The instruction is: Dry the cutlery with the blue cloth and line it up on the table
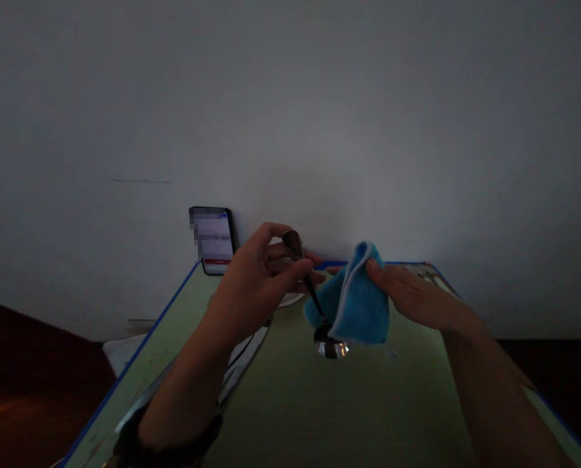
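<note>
My left hand (256, 283) grips a shiny metal spoon (330, 348) by its handle, thumb and fingers closed around it. The spoon slants down to the right above the table, bowl lowest. My right hand (412, 289) pinches a blue cloth (366, 312) with a pale edge, folded over. The cloth lies against the lower handle and the top of the bowl, hiding part of both. Some fingers of my right hand are behind the cloth.
A phone (216, 240) with a lit screen leans on the wall (290, 117) at the table's back left. Below my left forearm lies a flat whitish item (242, 361) with dark lines. The pale green table (349, 416) has blue edges.
</note>
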`<state>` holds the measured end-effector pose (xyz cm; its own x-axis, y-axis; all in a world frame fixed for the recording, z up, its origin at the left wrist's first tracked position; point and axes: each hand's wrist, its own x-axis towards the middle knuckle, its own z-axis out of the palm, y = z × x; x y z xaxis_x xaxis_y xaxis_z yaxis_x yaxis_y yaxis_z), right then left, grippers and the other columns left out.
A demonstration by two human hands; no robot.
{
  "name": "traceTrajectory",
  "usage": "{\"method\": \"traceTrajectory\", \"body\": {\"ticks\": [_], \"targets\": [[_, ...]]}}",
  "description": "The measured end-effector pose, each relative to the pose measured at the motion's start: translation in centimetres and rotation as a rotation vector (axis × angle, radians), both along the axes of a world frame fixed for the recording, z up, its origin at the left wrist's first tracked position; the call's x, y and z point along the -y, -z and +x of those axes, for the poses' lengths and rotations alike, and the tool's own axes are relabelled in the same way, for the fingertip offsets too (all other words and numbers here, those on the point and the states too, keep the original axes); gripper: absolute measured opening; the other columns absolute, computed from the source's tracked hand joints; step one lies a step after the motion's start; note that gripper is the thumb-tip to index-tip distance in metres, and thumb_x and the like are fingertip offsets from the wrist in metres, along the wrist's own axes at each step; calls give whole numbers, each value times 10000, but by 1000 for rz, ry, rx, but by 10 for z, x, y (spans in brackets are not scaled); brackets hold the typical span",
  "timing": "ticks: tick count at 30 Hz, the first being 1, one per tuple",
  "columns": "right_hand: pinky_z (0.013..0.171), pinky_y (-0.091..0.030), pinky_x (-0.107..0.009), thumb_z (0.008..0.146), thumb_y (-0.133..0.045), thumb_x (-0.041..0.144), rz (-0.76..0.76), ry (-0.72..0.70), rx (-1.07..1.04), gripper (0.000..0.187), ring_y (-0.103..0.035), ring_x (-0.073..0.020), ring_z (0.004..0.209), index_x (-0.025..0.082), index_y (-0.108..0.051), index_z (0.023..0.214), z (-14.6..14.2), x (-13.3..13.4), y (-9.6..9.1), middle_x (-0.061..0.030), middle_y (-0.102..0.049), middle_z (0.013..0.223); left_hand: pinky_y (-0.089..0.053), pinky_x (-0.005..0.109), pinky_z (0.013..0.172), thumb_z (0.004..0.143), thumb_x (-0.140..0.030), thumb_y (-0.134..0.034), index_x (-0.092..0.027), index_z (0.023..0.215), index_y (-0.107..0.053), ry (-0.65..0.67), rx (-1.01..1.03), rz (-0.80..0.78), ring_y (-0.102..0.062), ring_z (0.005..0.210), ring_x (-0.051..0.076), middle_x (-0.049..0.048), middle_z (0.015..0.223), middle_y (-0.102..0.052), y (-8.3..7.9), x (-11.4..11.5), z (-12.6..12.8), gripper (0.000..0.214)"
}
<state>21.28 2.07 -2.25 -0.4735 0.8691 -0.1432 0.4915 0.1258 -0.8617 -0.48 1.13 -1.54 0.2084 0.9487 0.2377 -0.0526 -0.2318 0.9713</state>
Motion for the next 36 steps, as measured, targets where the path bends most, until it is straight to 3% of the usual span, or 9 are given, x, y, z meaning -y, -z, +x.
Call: {"method": "traceTrajectory", "body": {"ticks": [3,7,10,13,19,24,30,36], "targets": [[522,-444,-244,852,-270,577,-2,-112,-3,528,-539,-133,595,172,-609,843,-15,4,5,-34,-612,705,-595,277,623,778,-175,-601,-187,900,-439,-51,-10,49,-689,734,186,10,861,-676,-2,2,2,202],[571,-430,-233,833,-427,491,154,-268,67,350,-544,-128,672,177,-578,873,-29,4,7,-22,-612,798,-591,267,651,774,-177,-600,-195,843,-397,-141,-39,84,-684,763,171,9,885,-684,-7,4,3,216],[529,-401,-213,811,-498,416,276,-256,113,247,-513,-103,605,184,-576,844,-26,0,6,7,-594,744,-583,290,697,761,-173,-608,-207,776,-346,-176,-68,56,-684,785,178,12,888,-696,-11,5,2,265],[515,-397,-208,801,-511,413,300,-195,133,240,-518,-102,586,187,-589,813,-12,-4,2,18,-593,703,-579,258,632,729,-214,-652,-198,738,-372,-176,-153,4,-690,723,177,16,817,-710,-12,4,-5,280],[464,-396,-213,775,-543,413,224,-44,147,225,-522,-106,508,198,-605,798,20,-6,-2,17,-598,636,-498,175,453,799,-300,-560,-142,732,-562,81,-548,-77,-651,528,123,8,622,-681,-14,5,-22,172],[471,-384,-213,762,-560,408,275,-101,204,217,-506,-99,495,202,-626,743,13,-3,-3,28,-591,603,-433,140,408,859,-267,-448,-138,715,-619,187,-803,53,-585,432,71,-11,579,-645,-15,9,-18,258],[546,-396,-211,850,-448,367,311,-395,159,240,-519,-99,582,220,-636,872,-18,3,-4,24,-615,717,-452,163,502,855,-192,-412,-148,741,-623,374,-865,142,-595,490,81,-9,591,-633,-7,11,-4,243],[540,-402,-217,824,-495,374,310,-334,203,208,-515,-107,561,226,-641,821,-3,3,-10,24,-587,649,-439,158,439,883,-271,-405,-145,711,-608,353,-730,38,-593,448,83,-8,588,-647,-16,11,-19,294]]}}
